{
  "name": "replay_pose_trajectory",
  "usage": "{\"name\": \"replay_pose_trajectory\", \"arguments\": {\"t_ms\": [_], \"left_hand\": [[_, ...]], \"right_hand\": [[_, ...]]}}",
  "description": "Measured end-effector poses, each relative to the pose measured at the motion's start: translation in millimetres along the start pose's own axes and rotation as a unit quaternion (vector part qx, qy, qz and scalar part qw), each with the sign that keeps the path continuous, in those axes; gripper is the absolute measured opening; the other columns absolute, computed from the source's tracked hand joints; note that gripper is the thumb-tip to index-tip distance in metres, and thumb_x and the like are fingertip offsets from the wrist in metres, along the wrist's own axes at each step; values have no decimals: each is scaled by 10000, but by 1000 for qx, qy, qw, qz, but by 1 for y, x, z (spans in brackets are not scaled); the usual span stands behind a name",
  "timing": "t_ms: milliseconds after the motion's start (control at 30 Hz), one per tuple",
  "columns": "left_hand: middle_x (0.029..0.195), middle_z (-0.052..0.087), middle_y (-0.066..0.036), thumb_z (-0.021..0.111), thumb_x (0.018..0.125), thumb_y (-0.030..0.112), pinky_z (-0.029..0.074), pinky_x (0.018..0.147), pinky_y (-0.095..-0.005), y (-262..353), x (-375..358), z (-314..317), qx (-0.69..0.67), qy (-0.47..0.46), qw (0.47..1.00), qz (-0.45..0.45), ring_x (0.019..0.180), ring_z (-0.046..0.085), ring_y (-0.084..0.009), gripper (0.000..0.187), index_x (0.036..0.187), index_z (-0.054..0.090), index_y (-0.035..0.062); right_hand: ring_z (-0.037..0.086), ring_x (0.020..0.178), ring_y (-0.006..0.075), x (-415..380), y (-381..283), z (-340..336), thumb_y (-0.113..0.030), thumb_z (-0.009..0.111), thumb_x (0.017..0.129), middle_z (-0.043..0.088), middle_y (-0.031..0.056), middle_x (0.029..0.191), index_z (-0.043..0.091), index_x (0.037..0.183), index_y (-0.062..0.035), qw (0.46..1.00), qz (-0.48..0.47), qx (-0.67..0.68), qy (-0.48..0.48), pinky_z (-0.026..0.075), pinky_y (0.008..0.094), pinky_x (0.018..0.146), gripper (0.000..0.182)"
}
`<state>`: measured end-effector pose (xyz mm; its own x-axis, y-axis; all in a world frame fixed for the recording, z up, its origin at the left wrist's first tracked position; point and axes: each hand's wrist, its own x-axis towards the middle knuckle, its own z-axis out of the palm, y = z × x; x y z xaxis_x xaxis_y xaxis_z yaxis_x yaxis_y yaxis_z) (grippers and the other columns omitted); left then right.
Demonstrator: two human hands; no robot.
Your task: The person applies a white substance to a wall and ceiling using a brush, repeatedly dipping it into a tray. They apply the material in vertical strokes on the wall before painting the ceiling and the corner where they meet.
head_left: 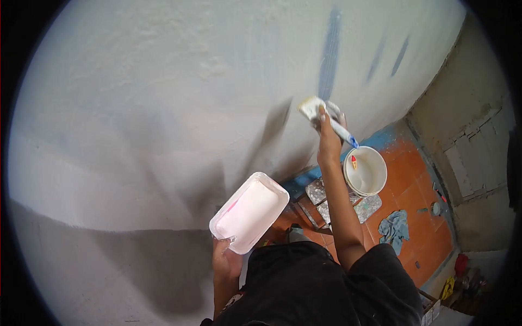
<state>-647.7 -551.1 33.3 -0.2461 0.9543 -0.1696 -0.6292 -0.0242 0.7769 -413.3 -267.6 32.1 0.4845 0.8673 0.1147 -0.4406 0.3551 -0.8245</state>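
Observation:
My right hand (pixel 329 127) is wrapped round a paintbrush (pixel 341 132) in front of the wall (pixel 179 98). The brush's wide, pale bristles point up and left, and its white handle ends in a blue tip. Lower down, my left hand (pixel 227 258) grips the near corner of a white rectangular tray (pixel 261 209) that holds pale paint, with a pink smear along one side. Fresh pale paint covers much of the wall, while a dark blue-grey streak (pixel 329 54) runs down just above the brush.
A white bucket (pixel 367 169) with a red-tipped item inside stands on a paint-splashed stool (pixel 331 206). On the orange tiled floor (pixel 402 163) lie a grey-blue cloth (pixel 395 228) and a small round tool (pixel 435 208). A bare, unpainted wall (pixel 467 136) rises at the right.

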Motion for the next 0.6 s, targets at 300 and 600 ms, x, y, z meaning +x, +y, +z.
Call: {"name": "replay_pose_trajectory", "arguments": {"t_ms": [300, 600], "left_hand": [[1466, 456, -178, 535, 868, 168, 356, 1145, -497, -54, 10, -37, -9, 10, 1000, -12, 1363, 446, -336, 650, 1464, 348, -11], [1462, 452, -162, 505, 841, 57, 360, 1145, -486, -55, 21, -70, -36, -7, 997, -74, 1367, 438, -316, 641, 1462, 350, 18]], "right_hand": [[598, 879, 112, -9, 139, -36, -188, 636, 970, 619, 57, 996, 598, 1140, 19, 994, -76, -29, 75, 519, 263, 749, 271], [592, 754, 87, -19, 72, -43, -162, 634, 943, 634, 20, 852, 641, 1060, 10, 986, -110, -81, 100, 497, 240, 671, 209]]}}
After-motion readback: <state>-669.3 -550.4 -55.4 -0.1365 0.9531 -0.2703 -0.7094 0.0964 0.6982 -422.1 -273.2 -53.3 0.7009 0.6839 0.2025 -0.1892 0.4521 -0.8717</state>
